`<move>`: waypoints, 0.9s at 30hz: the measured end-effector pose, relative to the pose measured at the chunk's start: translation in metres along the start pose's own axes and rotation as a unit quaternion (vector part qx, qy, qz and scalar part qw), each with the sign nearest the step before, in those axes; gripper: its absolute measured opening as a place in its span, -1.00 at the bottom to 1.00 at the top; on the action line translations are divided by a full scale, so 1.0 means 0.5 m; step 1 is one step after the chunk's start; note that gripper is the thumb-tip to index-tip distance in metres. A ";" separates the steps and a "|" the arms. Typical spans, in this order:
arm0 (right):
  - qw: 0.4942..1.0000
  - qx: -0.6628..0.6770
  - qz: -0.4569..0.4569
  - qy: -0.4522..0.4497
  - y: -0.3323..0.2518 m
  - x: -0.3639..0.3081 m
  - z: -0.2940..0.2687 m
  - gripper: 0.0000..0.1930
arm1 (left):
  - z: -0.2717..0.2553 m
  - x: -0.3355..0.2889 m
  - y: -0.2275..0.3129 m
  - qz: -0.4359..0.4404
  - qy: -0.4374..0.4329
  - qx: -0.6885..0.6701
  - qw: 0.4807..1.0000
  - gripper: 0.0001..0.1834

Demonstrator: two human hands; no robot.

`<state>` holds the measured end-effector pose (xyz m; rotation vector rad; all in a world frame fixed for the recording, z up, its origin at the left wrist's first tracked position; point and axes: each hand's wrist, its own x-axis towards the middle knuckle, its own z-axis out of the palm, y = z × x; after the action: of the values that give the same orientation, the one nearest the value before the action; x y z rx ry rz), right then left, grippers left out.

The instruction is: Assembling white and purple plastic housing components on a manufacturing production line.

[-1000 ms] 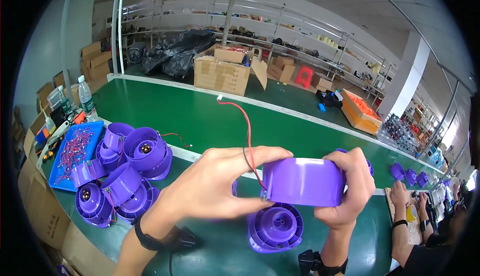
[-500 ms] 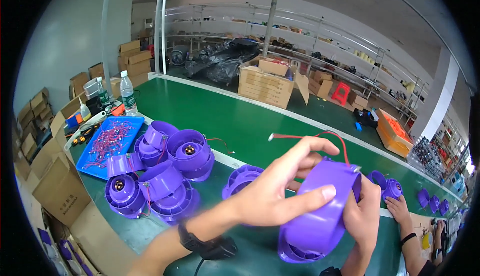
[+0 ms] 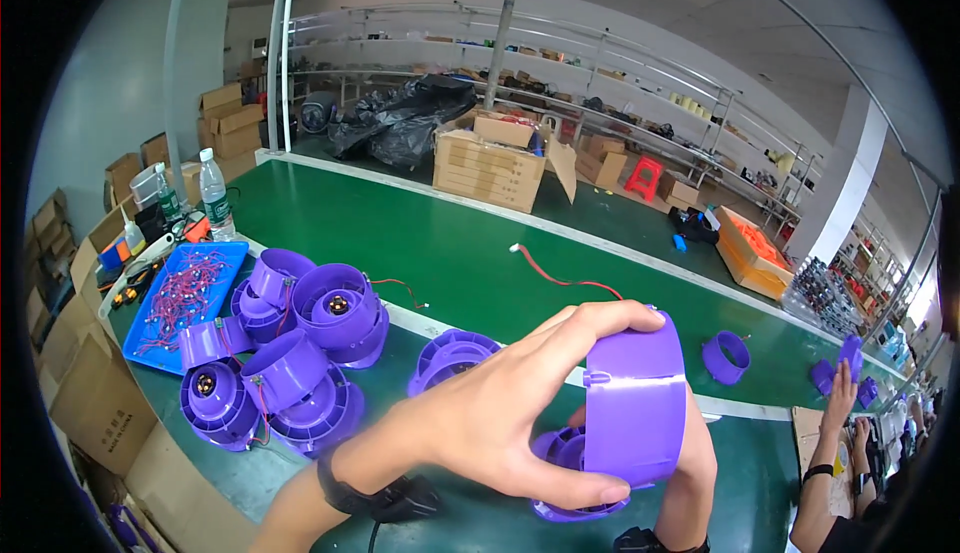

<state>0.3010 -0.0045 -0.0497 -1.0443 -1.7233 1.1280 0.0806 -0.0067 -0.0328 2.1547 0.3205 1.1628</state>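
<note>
My left hand (image 3: 500, 413) is closed on a purple plastic ring-shaped housing (image 3: 636, 413), thumb low on its near wall and fingers over the top. Behind the ring is my right hand (image 3: 695, 468), gripping its far side; most of its fingers are hidden. From the ring's top a red wire (image 3: 568, 280) with a small white connector runs out to the left. Below and partly behind it shows a finned purple housing (image 3: 560, 458); whether the two are joined I cannot tell. Another finned housing (image 3: 450, 358) sits beyond my left wrist.
Several purple housings (image 3: 340, 313) with wires cluster at the left, near a blue tray (image 3: 235, 258) of red wires. Bottles (image 3: 214, 198) stand behind it. On the green surface (image 3: 400, 213) at right lies a purple ring (image 3: 726, 357). Another person's hand (image 3: 838, 403) holds a purple part.
The ring has turned so its side wall faces me, and its wire now trails left. My right hand has gone mostly behind it. The other person's hand has lifted a purple part.
</note>
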 end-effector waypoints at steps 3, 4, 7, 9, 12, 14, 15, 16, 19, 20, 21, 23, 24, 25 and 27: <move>0.999 0.046 -0.008 -0.006 -0.012 -0.003 0.000 -0.58 | -0.007 0.002 0.009 0.012 -0.005 0.000 1.000 0.12; 0.999 0.040 -0.002 -0.037 -0.009 -0.003 -0.012 -0.59 | -0.011 0.002 0.013 0.018 -0.009 -0.003 1.000 0.17; 0.997 -0.022 0.000 -0.078 -0.017 -0.005 -0.038 -0.61 | -0.017 0.002 0.002 0.014 0.003 -0.048 0.999 0.16; 0.993 -0.077 -0.002 -0.086 -0.022 -0.006 -0.034 -0.61 | -0.017 0.006 -0.010 0.016 0.014 -0.033 0.999 0.10; 0.995 0.062 -0.057 -0.053 -0.018 -0.002 -0.002 -0.59 | -0.015 0.009 -0.022 -0.116 0.098 -0.222 0.963 0.02; 0.995 0.075 -0.031 -0.062 -0.022 -0.002 -0.004 -0.59 | -0.027 0.009 -0.039 -0.124 0.112 -0.242 0.956 -0.05; 0.994 0.089 -0.005 -0.070 -0.023 -0.002 -0.006 -0.59 | -0.032 0.006 -0.046 -0.131 0.117 -0.247 0.953 -0.11; 0.994 0.088 -0.004 -0.069 -0.022 -0.003 -0.010 -0.59 | -0.031 0.007 -0.043 -0.131 0.116 -0.248 0.953 -0.11; 0.994 0.090 0.036 -0.055 -0.011 -0.001 -0.014 -0.61 | -0.024 0.010 -0.036 -0.169 0.139 -0.276 0.936 -0.21; 0.997 0.072 0.009 -0.033 -0.007 0.002 -0.008 -0.62 | -0.022 0.011 -0.037 -0.168 0.140 -0.280 0.935 -0.23; 0.998 0.054 -0.019 -0.010 -0.004 0.003 -0.004 -0.61 | -0.021 0.012 -0.037 -0.167 0.141 -0.283 0.934 -0.26; 0.998 0.058 -0.004 -0.022 -0.015 0.000 -0.010 -0.63 | -0.019 0.015 -0.034 -0.173 0.147 -0.292 0.929 -0.25; 0.998 0.061 0.010 -0.032 -0.019 -0.001 -0.014 -0.64 | -0.020 0.016 -0.033 -0.179 0.152 -0.300 0.925 -0.24; 0.998 0.061 0.011 -0.031 -0.014 0.000 -0.017 -0.64 | -0.019 0.016 -0.034 -0.179 0.151 -0.301 0.924 -0.24; 0.999 0.046 0.003 -0.020 -0.001 0.003 -0.023 -0.64 | -0.018 0.018 -0.039 -0.187 0.138 -0.315 0.920 -0.25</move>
<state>0.3110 -0.0001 -0.0460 -0.9759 -1.6836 1.2289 0.0804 0.0161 -0.0362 1.3056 0.3954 1.1450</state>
